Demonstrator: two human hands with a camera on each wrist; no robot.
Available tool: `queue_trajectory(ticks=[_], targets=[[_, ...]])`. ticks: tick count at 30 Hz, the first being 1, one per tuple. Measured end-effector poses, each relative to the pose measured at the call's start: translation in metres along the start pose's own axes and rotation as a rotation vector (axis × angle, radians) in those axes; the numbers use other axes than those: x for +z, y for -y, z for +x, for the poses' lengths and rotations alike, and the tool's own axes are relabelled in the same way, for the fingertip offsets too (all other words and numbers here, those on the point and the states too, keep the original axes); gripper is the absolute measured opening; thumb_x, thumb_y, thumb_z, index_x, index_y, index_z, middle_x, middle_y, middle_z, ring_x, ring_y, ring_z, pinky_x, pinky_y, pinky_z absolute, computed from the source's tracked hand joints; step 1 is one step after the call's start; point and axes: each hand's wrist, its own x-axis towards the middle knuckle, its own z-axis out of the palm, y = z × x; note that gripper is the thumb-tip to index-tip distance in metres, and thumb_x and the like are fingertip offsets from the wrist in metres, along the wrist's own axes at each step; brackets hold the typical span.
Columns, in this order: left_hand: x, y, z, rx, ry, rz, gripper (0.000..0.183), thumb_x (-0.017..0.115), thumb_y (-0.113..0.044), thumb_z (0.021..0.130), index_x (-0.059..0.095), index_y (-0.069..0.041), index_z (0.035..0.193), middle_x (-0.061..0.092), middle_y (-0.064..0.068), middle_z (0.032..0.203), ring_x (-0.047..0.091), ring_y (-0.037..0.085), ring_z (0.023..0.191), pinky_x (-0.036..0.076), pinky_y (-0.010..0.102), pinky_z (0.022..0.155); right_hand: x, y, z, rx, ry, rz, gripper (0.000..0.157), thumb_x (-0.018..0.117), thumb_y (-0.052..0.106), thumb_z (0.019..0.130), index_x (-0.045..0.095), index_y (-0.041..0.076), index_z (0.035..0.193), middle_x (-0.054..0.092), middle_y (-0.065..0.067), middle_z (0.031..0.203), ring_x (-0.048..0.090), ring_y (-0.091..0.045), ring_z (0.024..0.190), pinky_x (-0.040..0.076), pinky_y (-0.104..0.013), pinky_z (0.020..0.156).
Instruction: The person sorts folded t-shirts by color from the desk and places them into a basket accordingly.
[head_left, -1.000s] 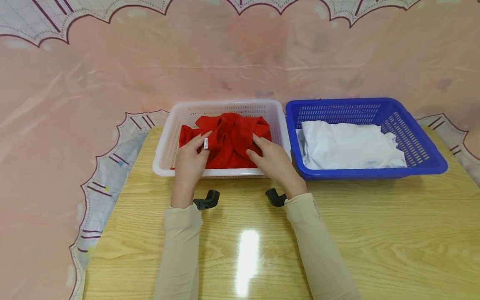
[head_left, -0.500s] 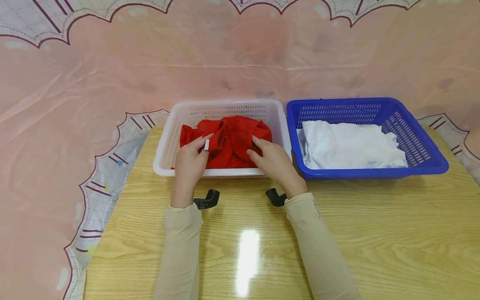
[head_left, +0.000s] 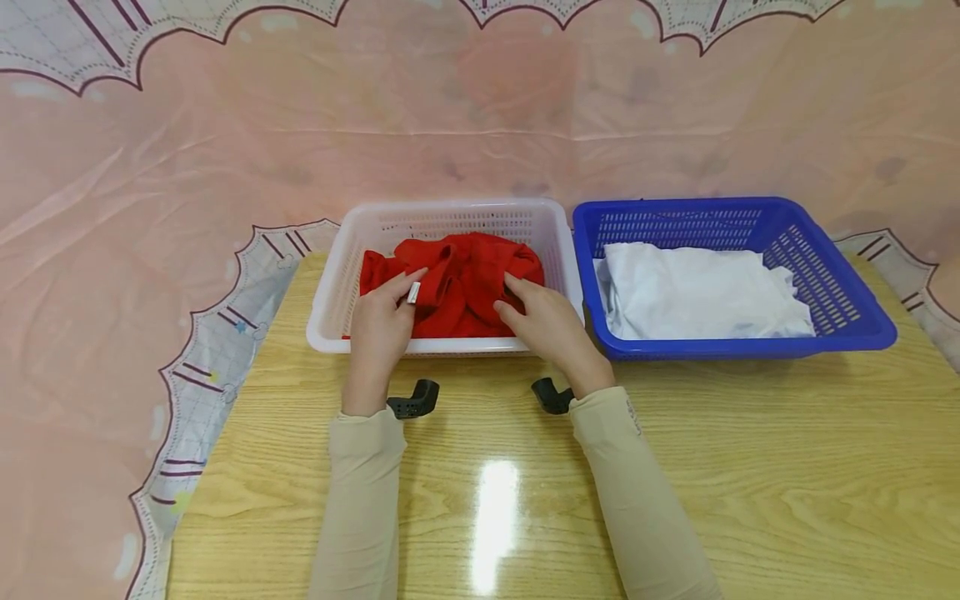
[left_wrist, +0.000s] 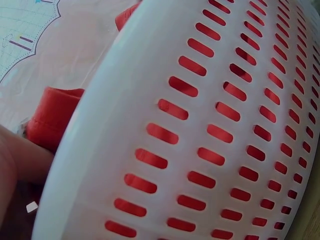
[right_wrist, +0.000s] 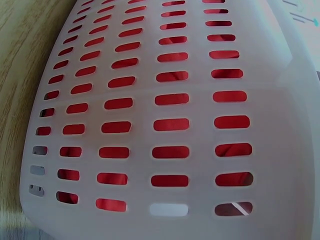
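Inside the white basket (head_left: 330, 312) lies a crumpled heap of red clothing (head_left: 480, 283). My left hand (head_left: 380, 325) reaches over the near rim, its fingers extended on the left part of the cloth. A small white tag (head_left: 413, 292) shows between its thumb and index finger. On the other side, my right hand (head_left: 547, 325) rests against the cloth with thumb and index finger spread apart. The left wrist view shows part of the hand (left_wrist: 17, 165) by a red fold (left_wrist: 55, 117) behind the rim. In the right wrist view the basket wall (right_wrist: 200, 110) hides the hand.
A blue basket (head_left: 862, 312) holding folded white cloth (head_left: 697, 292) stands right beside the white one. Both rest on a wooden table (head_left: 750, 467) against a pink patterned backdrop (head_left: 480, 108). Black wrist pieces (head_left: 416, 400) protrude near each sleeve cuff.
The top of the red clothing has sunk slightly between the first frame and the half-second-old one. Both hands have stayed nearly in place.
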Motion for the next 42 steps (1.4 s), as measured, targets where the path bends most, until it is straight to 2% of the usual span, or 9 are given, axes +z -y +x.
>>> queue_trajectory(ticks=[3, 13, 24, 31, 42], targets=[[-0.0003, -0.0004, 0.0, -0.017, -0.011, -0.016, 0.044, 0.047, -0.001, 0.084, 0.059, -0.022, 0.12, 0.056, 0.003, 0.121, 0.047, 0.02, 0.115, 0.038, 0.037, 0.093, 0.0003, -0.0007, -0.0002, -0.006, 0.004, -0.003, 0.053, 0.046, 0.036, 0.091, 0.035, 0.013, 0.138, 0.038, -0.003, 0.137, 0.039, -0.023, 0.122, 0.027, -0.037, 0.102], [-0.0029, 0.0024, 0.0014, -0.046, -0.073, -0.054, 0.046, 0.043, 0.002, 0.084, 0.057, -0.021, 0.122, 0.051, 0.003, 0.126, 0.043, 0.019, 0.119, 0.034, 0.039, 0.097, -0.0004, 0.0001, -0.0012, -0.018, 0.012, 0.003, 0.053, 0.045, 0.036, 0.091, 0.036, 0.012, 0.137, 0.038, -0.003, 0.137, 0.036, -0.021, 0.124, 0.026, -0.036, 0.102], [-0.0042, 0.0034, 0.0017, -0.016, -0.033, -0.037, 0.049, 0.043, 0.003, 0.084, 0.048, -0.015, 0.13, 0.04, 0.001, 0.136, 0.032, 0.017, 0.127, 0.027, 0.039, 0.102, -0.0002, 0.0012, -0.0019, -0.01, 0.03, -0.002, 0.052, 0.045, 0.037, 0.091, 0.037, 0.012, 0.136, 0.04, -0.003, 0.136, 0.039, -0.023, 0.121, 0.028, -0.037, 0.101], [-0.0056, 0.0037, 0.0019, -0.025, -0.025, -0.042, 0.051, 0.043, 0.004, 0.084, 0.045, -0.013, 0.132, 0.039, 0.001, 0.138, 0.03, 0.019, 0.128, 0.026, 0.04, 0.102, 0.0001, 0.0025, -0.0014, -0.013, 0.055, -0.001, 0.053, 0.045, 0.038, 0.091, 0.036, 0.012, 0.137, 0.038, -0.003, 0.137, 0.036, -0.021, 0.124, 0.026, -0.036, 0.102], [-0.0047, 0.0008, 0.0038, -0.065, -0.007, -0.07, 0.047, 0.042, -0.005, 0.087, 0.04, -0.007, 0.134, 0.031, 0.002, 0.141, 0.025, 0.017, 0.13, 0.022, 0.037, 0.104, -0.0002, 0.0012, -0.0012, 0.002, 0.049, -0.004, 0.056, 0.044, 0.039, 0.091, 0.032, 0.012, 0.139, 0.033, -0.005, 0.14, 0.032, -0.022, 0.126, 0.024, -0.037, 0.104]])
